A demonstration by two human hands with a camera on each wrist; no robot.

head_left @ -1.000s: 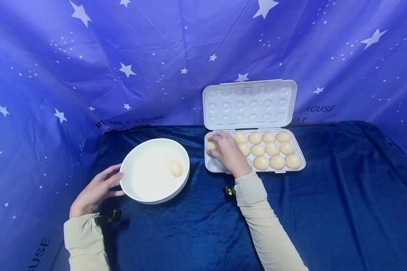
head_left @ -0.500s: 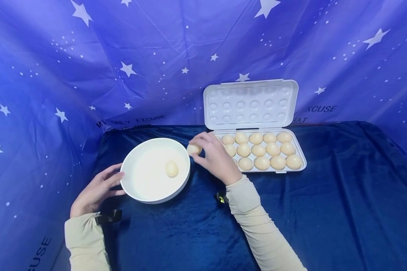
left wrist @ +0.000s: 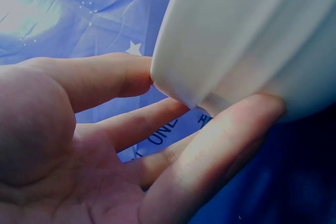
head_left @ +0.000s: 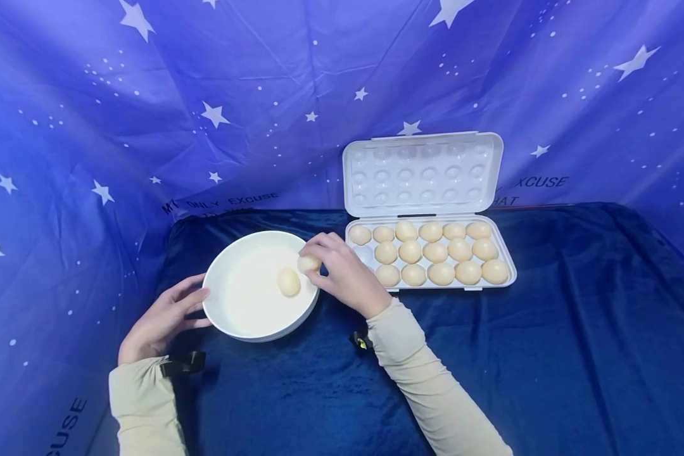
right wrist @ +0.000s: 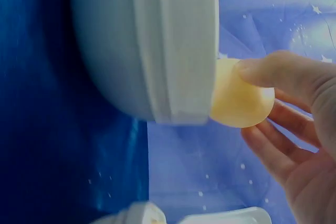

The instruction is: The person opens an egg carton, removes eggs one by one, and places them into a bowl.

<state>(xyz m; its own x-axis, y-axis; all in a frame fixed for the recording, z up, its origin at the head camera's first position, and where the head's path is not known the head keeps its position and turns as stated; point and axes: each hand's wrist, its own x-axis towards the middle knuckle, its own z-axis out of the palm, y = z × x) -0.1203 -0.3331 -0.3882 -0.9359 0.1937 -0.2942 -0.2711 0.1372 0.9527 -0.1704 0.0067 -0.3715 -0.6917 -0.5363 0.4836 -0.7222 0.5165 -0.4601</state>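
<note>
A white bowl (head_left: 236, 278) stands left of the middle of the cloth in the head view, one pale egg (head_left: 289, 282) inside it. At its left side, my left hand (head_left: 162, 320) holds it, with thumb at the rim and fingers on the outer wall; the left wrist view shows the fingertips against the bowl (left wrist: 226, 40). Over the right rim, my right hand (head_left: 344, 272) pinches a second egg (right wrist: 236, 98) between thumb and fingers. To the right, a white egg carton (head_left: 370, 278) lies with its lid raised, filled with eggs except near its left end.
Dark blue velvet cloth (head_left: 296, 392) covers the table. Behind it hangs a blue curtain (head_left: 251, 76) with white stars. The carton's raised lid (head_left: 422, 177) stands close to the curtain.
My right hand has lifted an egg from the carton's left end and carried it left to the bowl's rim. The egg inside the bowl has shifted slightly left. My left hand stays put.
</note>
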